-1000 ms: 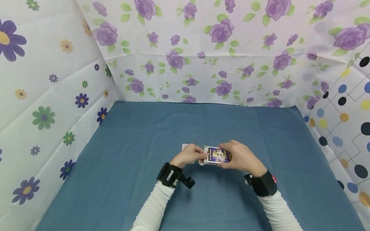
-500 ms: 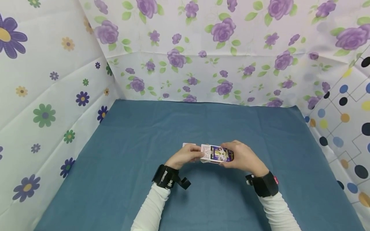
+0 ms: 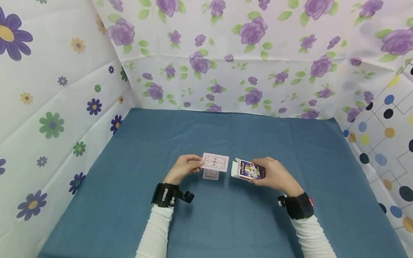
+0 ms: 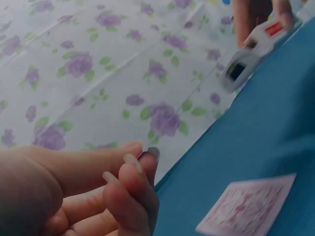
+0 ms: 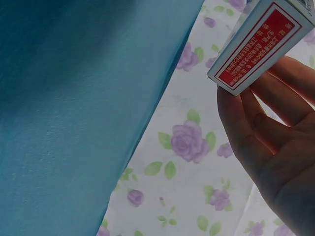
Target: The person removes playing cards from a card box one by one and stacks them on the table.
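So, nearest in are the white sleeves (image 3: 153, 233) with black wrist straps (image 3: 164, 195) on them, both reaching in over the blue worktop (image 3: 226, 222).

Next out is the lying card (image 3: 210, 174), patterned back up on the worktop. Its short edge faces near, so I'd read its long axis as running near to far. The far part is hidden, cos the held card (image 3: 216, 162) is up above it.

That overlap is the bit I reckon everything hinges on: the held card's long axis goes left to right, right end swung a touch nearer, so the two sit pretty much crosswise. The left wrist view shows the held card almost edge-on and clear of the lying card, so they're not touching. Looks like just one card, but I wouldn't swear to it.

Left hand (image 3: 182, 168) has the held card's left end pinched between thumb and fingers, and it's easily the nearer hand to the lying card, which is just off to its right.

Over to the right, the right hand (image 3: 274, 173) grips the card box (image 3: 248, 169) by its right end. Flap's open at the left, facing the held card with a small gap. Can't tell what's left inside.

Farthest back, purple-flowered cloth (image 3: 258, 53) hanging behind the worktop.
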The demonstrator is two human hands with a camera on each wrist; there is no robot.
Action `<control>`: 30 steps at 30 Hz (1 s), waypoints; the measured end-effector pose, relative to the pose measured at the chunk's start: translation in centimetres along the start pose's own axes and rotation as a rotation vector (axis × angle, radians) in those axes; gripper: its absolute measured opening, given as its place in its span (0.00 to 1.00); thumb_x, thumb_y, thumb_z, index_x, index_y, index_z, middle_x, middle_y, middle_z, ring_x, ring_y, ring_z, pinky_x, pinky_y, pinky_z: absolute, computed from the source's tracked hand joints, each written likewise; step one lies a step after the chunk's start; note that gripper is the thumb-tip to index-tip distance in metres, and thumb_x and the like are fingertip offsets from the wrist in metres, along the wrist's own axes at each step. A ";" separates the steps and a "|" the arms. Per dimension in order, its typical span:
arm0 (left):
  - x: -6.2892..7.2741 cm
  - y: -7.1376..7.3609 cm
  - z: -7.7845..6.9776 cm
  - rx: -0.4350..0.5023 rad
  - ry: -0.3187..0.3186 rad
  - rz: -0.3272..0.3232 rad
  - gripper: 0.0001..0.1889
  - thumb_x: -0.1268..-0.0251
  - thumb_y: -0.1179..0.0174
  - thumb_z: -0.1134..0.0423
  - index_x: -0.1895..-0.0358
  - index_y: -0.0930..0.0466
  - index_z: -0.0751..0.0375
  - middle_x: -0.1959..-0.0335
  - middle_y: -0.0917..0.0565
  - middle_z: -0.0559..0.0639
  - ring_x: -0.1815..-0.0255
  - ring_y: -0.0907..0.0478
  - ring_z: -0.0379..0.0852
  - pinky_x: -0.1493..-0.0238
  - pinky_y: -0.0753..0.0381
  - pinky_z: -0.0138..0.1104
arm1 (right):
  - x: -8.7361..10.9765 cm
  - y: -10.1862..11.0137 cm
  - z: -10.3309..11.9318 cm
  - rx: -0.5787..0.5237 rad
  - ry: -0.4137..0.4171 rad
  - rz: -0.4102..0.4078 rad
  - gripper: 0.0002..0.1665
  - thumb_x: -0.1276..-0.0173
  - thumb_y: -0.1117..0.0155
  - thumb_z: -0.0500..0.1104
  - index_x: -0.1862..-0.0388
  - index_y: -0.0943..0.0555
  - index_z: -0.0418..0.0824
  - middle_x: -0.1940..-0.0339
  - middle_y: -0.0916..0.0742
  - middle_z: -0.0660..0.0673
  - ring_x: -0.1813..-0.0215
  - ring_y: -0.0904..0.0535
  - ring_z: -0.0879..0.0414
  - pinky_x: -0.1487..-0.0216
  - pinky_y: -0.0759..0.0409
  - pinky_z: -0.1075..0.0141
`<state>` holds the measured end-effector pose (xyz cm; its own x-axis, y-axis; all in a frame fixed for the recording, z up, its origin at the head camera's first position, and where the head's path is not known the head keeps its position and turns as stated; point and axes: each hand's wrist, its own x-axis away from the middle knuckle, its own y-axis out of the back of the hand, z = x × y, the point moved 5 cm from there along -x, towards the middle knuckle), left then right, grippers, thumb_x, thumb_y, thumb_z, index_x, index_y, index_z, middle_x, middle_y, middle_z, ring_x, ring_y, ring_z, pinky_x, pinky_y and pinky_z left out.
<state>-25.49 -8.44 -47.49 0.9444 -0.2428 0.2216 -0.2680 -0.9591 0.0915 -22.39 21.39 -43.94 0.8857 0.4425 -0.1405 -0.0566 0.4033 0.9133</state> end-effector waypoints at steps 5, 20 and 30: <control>-1.1 1.9 -0.3 -0.112 -0.047 -0.084 0.13 0.30 0.43 0.66 0.49 0.18 0.69 0.67 0.18 0.54 0.70 0.24 0.46 0.59 0.23 0.43 | 0.4 -0.3 -0.6 -0.003 -0.006 0.009 0.35 0.48 0.23 0.53 0.43 0.20 0.40 0.55 0.15 0.43 0.60 0.25 0.57 0.61 0.28 0.62; -6.6 0.9 0.4 -0.285 0.131 0.066 0.11 0.35 0.39 0.68 0.51 0.14 0.64 0.52 0.14 0.59 0.68 0.19 0.39 0.65 0.21 0.30 | 0.8 -1.3 -1.5 -0.026 -0.014 0.002 0.34 0.48 0.23 0.55 0.44 0.19 0.41 0.55 0.14 0.45 0.62 0.26 0.59 0.61 0.29 0.63; -8.2 1.0 0.6 -0.304 0.146 0.001 0.17 0.43 0.31 0.66 0.52 0.22 0.67 0.73 0.20 0.52 0.77 0.21 0.40 0.70 0.21 0.31 | 1.1 -1.5 -1.8 -0.029 -0.032 0.014 0.35 0.47 0.24 0.56 0.43 0.20 0.40 0.53 0.14 0.43 0.59 0.25 0.58 0.59 0.28 0.61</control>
<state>-33.38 -7.47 -49.83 0.9130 -0.1992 0.3561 -0.3339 -0.8664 0.3714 -22.20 22.72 -46.18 0.8989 0.4227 -0.1154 -0.0817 0.4205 0.9036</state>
